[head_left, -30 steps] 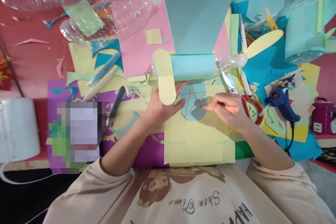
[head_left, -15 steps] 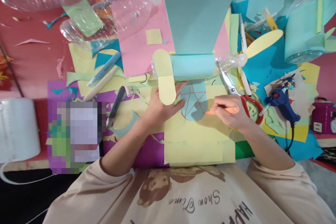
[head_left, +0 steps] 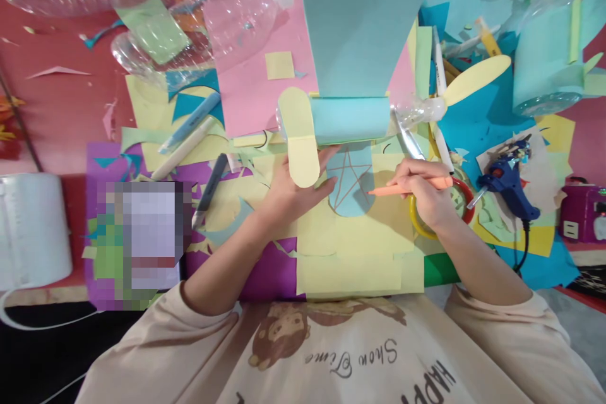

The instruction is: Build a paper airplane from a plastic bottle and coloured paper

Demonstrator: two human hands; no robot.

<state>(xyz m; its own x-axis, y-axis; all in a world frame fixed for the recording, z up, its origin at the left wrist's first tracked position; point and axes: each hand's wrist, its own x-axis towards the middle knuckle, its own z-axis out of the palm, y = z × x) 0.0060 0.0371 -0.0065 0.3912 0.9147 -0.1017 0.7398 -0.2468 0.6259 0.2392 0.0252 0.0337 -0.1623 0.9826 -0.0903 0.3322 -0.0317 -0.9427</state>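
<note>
My right hand (head_left: 430,199) is closed around an orange marker pen (head_left: 392,189), its tip at the lower right point of a star outline. That star is drawn on a light blue paper piece (head_left: 349,202) with a rounded bottom, lying on pale yellow sheets (head_left: 355,271). With thumb and fingers apart, my left hand (head_left: 286,199) rests at the left edge of the blue piece. A yellow paper strip (head_left: 303,161) hides part of that hand. It sticks out from a clear bottle wrapped in light blue paper (head_left: 353,118), lying just beyond the drawing.
Scissors (head_left: 468,199) with red and yellow handles lie partly under my right hand. To the right are a blue glue gun (head_left: 514,183) and a paper-wrapped bottle (head_left: 549,50). Markers (head_left: 189,123), paper scraps and a clear bottle (head_left: 237,19) lie to the left.
My right hand has drawn back slightly to the right and up, showing more of the marker, now held flatter. The left hand stays in place.
</note>
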